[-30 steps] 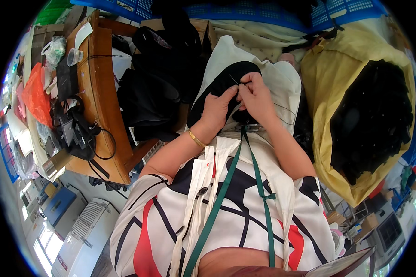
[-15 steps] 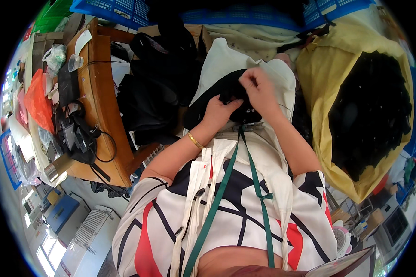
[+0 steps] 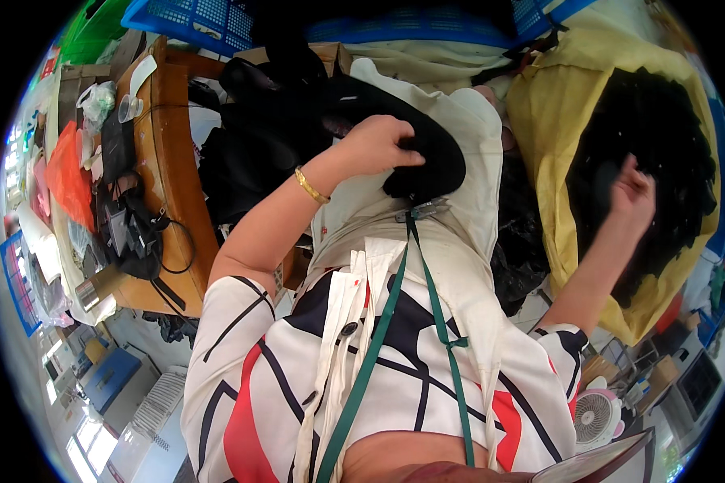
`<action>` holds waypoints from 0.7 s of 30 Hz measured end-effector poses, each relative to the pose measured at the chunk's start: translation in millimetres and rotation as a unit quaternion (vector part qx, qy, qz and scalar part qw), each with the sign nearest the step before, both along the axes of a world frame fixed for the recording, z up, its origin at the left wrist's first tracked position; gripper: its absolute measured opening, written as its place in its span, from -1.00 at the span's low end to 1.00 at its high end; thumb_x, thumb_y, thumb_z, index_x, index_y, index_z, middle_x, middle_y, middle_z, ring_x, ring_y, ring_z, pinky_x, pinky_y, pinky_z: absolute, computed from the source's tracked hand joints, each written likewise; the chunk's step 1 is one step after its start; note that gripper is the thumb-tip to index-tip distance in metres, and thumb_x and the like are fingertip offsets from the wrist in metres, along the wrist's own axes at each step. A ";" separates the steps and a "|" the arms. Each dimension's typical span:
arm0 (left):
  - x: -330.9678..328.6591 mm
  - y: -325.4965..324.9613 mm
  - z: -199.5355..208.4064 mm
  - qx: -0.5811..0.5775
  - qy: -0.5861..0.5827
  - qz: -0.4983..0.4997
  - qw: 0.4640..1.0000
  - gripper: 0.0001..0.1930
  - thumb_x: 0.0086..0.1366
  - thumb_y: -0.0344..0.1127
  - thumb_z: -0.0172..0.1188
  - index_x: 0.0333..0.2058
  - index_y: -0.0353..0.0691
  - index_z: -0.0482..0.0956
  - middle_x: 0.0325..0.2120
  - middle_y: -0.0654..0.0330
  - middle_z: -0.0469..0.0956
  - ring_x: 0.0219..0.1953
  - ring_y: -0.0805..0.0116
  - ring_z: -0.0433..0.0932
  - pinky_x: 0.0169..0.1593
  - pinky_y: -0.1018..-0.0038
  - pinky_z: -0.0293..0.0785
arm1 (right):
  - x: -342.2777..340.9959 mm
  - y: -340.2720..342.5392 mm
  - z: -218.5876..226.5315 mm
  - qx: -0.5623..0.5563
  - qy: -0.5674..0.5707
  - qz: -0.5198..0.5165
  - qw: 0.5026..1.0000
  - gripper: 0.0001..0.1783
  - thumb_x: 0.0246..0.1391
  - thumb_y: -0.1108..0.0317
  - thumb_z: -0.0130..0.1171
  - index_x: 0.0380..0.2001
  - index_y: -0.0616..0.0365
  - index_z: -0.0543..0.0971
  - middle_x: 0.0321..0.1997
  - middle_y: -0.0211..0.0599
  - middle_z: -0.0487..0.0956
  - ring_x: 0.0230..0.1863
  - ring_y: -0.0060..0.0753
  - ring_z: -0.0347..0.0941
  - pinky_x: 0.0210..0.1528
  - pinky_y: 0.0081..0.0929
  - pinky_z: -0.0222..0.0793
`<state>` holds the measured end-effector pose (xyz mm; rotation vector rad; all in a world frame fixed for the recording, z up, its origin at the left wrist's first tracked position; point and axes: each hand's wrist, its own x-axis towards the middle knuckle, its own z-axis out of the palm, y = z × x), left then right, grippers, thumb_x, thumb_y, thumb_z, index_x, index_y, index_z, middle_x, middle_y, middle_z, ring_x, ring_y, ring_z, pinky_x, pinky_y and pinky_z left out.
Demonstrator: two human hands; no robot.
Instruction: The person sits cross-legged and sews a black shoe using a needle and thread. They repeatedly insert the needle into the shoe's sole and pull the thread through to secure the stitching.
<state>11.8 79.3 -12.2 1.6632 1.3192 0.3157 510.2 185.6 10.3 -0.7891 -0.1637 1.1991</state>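
Note:
A black fabric piece (image 3: 441, 153) with a rounded edge lies across the white cloth (image 3: 483, 137) on my lap. My left hand (image 3: 379, 146) is over its left part, fingers curled down onto it with the thumb stretched out. Away to the right, my right hand (image 3: 634, 193) hangs over the mouth of a big yellow sack (image 3: 560, 105), fingers apart and partly bent. A dark blur shows beside that hand; what it is I cannot make out. Many black pieces (image 3: 660, 129) fill the sack. A green ribbon (image 3: 379, 342) from my neck carries a small grey metal-looking thing (image 3: 423, 211).
Black items (image 3: 250, 161) are heaped to the left, beside a wooden table (image 3: 173, 161) with a black bag (image 3: 133, 233) on it. Blue mesh baskets (image 3: 193, 22) stand at the far side. Dark plastic (image 3: 519, 258) lies between my lap and the sack. A fan (image 3: 596, 414) stands lower right.
My right hand has left the black piece on my lap and swung right to the sack. My left hand has shifted slightly up, and the black piece now reaches further right.

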 end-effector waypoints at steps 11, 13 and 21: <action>46.5 -47.2 20.7 0.277 0.152 -0.097 0.944 -0.75 0.16 -0.23 0.32 -0.24 -0.20 0.57 -0.40 0.10 0.56 -0.32 0.06 0.56 -0.25 0.27 0.50 | -13.7 -82.8 -41.1 -0.011 -0.417 -0.160 0.895 -0.89 0.19 0.47 0.16 -0.35 0.25 0.44 -0.55 -0.36 0.50 -0.51 -0.56 0.44 -0.34 -0.69 0.40; 54.6 -69.3 24.8 0.201 0.162 -0.048 0.965 -0.72 0.19 -0.21 0.31 -0.21 -0.22 0.53 -0.41 0.08 0.55 -0.34 0.05 0.55 -0.27 0.28 0.50 | -17.6 -86.2 -49.2 -0.025 -0.471 -0.142 0.870 -0.84 0.22 0.40 0.19 -0.33 0.24 0.43 -0.52 -0.37 0.52 -0.50 -0.58 0.45 -0.36 -0.71 0.38; 54.2 -83.6 -25.3 0.042 -0.022 0.129 0.991 -0.68 0.30 -0.17 0.21 -0.20 -0.33 0.41 -0.42 -0.02 0.54 -0.37 0.03 0.55 -0.28 0.28 0.45 | 46.4 -85.1 -43.9 -0.127 -0.706 -0.182 0.673 -0.82 0.27 0.36 0.12 -0.28 0.29 0.44 -0.48 -0.30 0.58 -0.44 -0.52 0.52 -0.31 -0.67 0.43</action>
